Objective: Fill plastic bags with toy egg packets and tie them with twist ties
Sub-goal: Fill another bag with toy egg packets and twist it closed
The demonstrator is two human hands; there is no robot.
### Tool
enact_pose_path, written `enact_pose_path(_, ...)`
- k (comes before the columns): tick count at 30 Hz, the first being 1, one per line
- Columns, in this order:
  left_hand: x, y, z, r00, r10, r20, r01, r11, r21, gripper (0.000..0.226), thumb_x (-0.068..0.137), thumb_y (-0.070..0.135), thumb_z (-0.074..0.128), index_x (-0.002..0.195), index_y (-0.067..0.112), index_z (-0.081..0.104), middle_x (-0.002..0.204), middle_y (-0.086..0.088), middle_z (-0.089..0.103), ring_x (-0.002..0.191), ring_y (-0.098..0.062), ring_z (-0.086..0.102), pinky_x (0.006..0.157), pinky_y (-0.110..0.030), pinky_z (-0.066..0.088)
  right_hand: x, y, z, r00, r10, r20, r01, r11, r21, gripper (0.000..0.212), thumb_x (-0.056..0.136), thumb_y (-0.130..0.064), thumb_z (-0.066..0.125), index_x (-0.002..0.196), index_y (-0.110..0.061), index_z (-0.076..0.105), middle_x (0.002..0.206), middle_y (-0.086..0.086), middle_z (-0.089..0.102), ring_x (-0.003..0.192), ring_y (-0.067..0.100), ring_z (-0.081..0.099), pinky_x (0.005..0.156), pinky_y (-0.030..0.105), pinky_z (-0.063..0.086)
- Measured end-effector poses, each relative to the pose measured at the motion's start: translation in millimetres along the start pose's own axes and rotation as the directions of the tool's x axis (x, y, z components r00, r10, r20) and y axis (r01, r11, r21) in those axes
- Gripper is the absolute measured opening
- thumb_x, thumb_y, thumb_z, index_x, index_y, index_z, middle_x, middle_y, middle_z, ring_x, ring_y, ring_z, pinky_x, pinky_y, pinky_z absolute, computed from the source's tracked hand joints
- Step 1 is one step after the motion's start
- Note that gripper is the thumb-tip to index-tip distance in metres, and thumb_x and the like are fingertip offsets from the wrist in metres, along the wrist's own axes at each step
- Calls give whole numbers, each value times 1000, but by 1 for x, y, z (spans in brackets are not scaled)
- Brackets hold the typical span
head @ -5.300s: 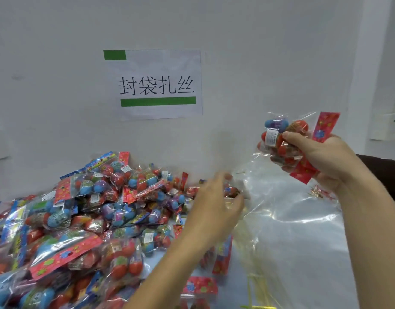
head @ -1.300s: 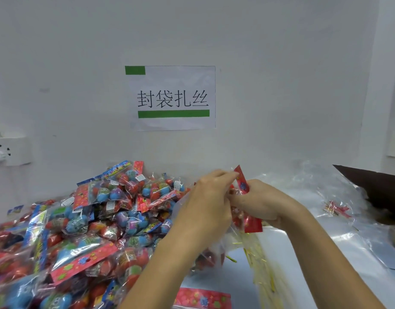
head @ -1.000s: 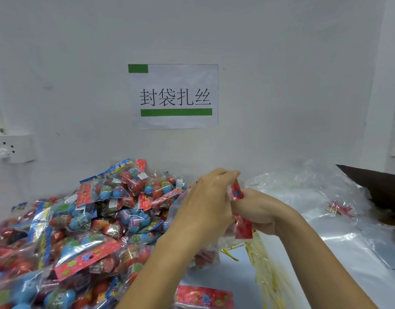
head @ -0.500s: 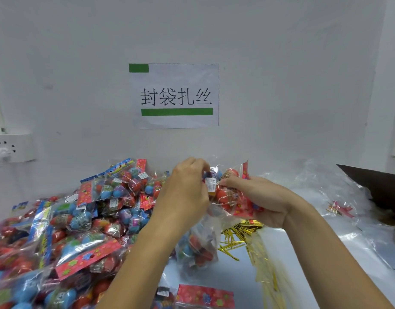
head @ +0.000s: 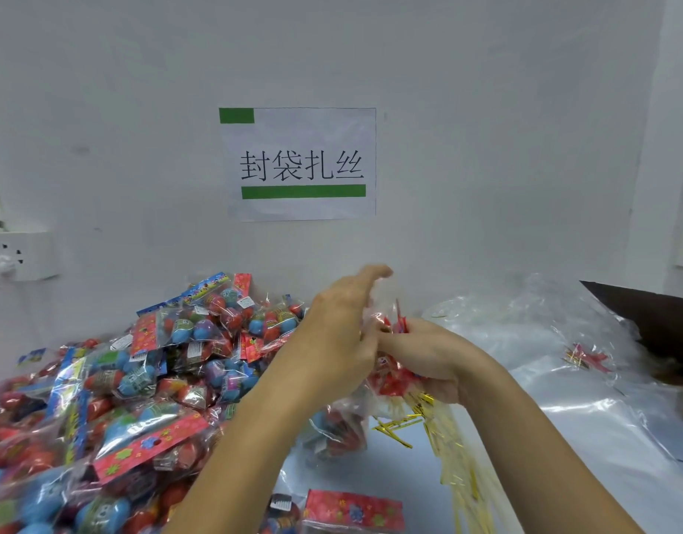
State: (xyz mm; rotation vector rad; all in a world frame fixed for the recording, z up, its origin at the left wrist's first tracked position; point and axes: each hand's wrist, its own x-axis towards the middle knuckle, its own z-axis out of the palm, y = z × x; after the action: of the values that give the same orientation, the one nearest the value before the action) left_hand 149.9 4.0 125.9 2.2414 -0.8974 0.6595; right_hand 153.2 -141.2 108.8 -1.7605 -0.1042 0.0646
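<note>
Two hands meet over one clear bag [head: 344,425]: right hand [head: 421,360] grips an egg packet [head: 390,379], left hand [head: 342,341] pinches the bag's mouth; one heaped packet pile [head: 132,379] lies left

A white wall [head: 486,129] carried a paper sign [head: 301,163]; a socket [head: 22,256] sat lower-left of the sign.

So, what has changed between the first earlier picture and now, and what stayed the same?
The right hand, which held an egg packet raised by the wall, has come down to the middle and grips it there. The left hand, earlier reaching toward the pile, now holds the clear bag around that packet. The pile of packets, the gold twist ties and the wall sign stayed in place.
</note>
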Motion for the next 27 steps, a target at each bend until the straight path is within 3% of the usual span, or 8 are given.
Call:
enact_pose_path(3, -6, 5, 6, 962, -263, -78, 272, 948, 167, 47, 92, 36, 61, 122, 25, 26, 108, 2, 45, 104, -25, 51, 78, -31, 43, 2, 1, -5, 999, 39, -25, -37, 996, 75, 14, 96, -9, 59, 100, -1, 70, 85, 16, 68, 72, 26, 67, 79, 43, 61)
enact_pose_path(6, -13, 16, 14, 880, -475, -25, 445, 803, 396, 40, 92, 30, 58, 118, 9, 36, 116, -13, 57, 110, -37, 58, 71, -36, 38, 2, 1, -5, 998, 62, -19, -58, 984, 166, 11, 96, -11, 60, 97, -4, 70, 86, 13, 70, 67, 20, 68, 65, 33, 60)
enact_pose_path(13, -19, 43, 27, 946, -305, 108, 242, 889, 390, 29, 89, -4, 48, 115, 9, 47, 114, -10, 51, 116, -30, 52, 74, -29, 36, 8, 8, 2, 990, 116, -82, -91, 962, 257, 30, 97, 0, 56, 69, -11, 53, 45, -2, 47, 36, 6, 44, 37, 16, 39)
enact_pose_path(17, -16, 42, 25, 963, -255, 88, 230, 946, 231, 11, 90, 8, 49, 91, 16, 40, 87, -2, 44, 97, -30, 52, 70, -35, 41, 7, 12, -4, 991, 127, -45, -114, 967, 230, 44, 97, 6, 46, 56, -9, 52, 38, -3, 43, 29, 4, 41, 31, 16, 34)
enact_pose_path(20, -11, 35, 22, 977, -213, -10, 213, 971, 106, 23, 94, 39, 53, 101, 17, 50, 104, 0, 53, 106, -24, 50, 89, -38, 46, 3, 10, -7, 995, 98, 20, -99, 980, 173, 30, 99, -4, 51, 72, -9, 62, 59, 2, 53, 50, 9, 52, 43, 20, 43)
enact_pose_path(23, -4, 24, 22, 972, -215, -91, 220, 974, 48, 39, 98, 46, 51, 120, 14, 57, 120, 0, 58, 116, -20, 49, 100, -32, 39, 7, 9, -6, 993, 103, 50, -110, 983, 147, 24, 103, -7, 41, 92, -5, 62, 66, 5, 57, 50, 10, 54, 45, 21, 48)
enact_pose_path(25, -3, 15, 21, 975, -219, -44, 219, 976, 9, 29, 100, 38, 52, 90, 13, 64, 90, -1, 66, 90, -21, 58, 86, -36, 47, 8, 9, -3, 989, 114, 91, -123, 987, 99, 26, 100, -1, 37, 101, -3, 62, 70, 9, 60, 55, 15, 58, 57, 26, 55)
enact_pose_path(27, -3, 7, 21, 971, -238, -17, 236, 969, -78, 35, 99, 21, 54, 65, 16, 56, 57, 5, 53, 60, -9, 49, 64, -30, 43, 10, 8, 1, 989, 107, 102, -114, 992, 58, 33, 96, 4, 33, 107, 1, 64, 80, 17, 61, 69, 25, 59, 73, 34, 56)
